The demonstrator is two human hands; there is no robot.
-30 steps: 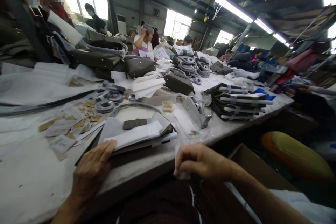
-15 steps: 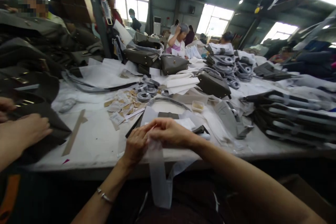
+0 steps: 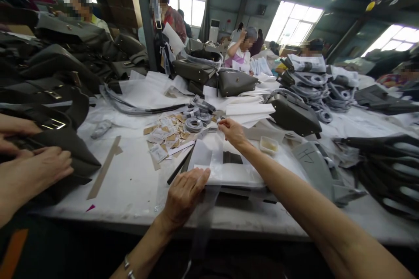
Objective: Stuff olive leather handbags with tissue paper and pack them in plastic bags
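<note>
A translucent whitish strip (image 3: 216, 154) stretches across flat grey and white pieces (image 3: 237, 175) at the front of the table. Its upper end is pinched in the fingers of my right hand (image 3: 233, 133), at the far side of these pieces. Nearer the table edge, my left hand (image 3: 183, 196) has its thumb and fingers closed on the strip. From there the tail of the strip hangs below the edge, blurred. A dark grey panel partly shows beside the strip, between my hands.
At left, a co-worker's hands (image 3: 46, 168) work on a dark grey handbag (image 3: 75, 148). Paper packets (image 3: 159, 151), coiled straps (image 3: 194, 124) and a small plastic tub (image 3: 269, 144) lie beyond my hands. Stacked dark parts (image 3: 386, 170) stand at right.
My hands have moved apart from their joined position. The right went up and away with the strip's end, the left down onto the near side, and the strip now spans the pieces.
</note>
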